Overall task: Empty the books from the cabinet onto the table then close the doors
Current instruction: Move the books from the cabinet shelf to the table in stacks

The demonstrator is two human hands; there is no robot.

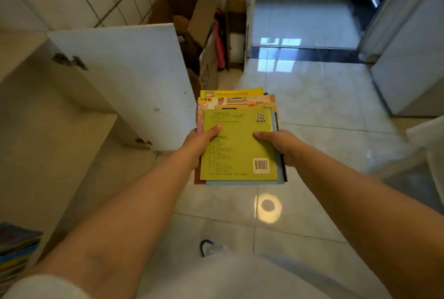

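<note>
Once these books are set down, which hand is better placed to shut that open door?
Probably the left hand: the open door stands on its side, beside the books. The right hand would have to cross over.

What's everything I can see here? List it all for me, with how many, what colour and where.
stack of books: one stack, green cover on top, held over the floor at centre
cabinet door: one, white, swung open at left
books in cabinet: several, mixed colours, bottom-left corner
cardboard boxes: several, brown, against the tiled wall behind the door
floor: pale glossy tiles
left hand: one, grips the stack's left edge, thumb on top
right hand: one, grips the stack's right edge, thumb on top
</note>
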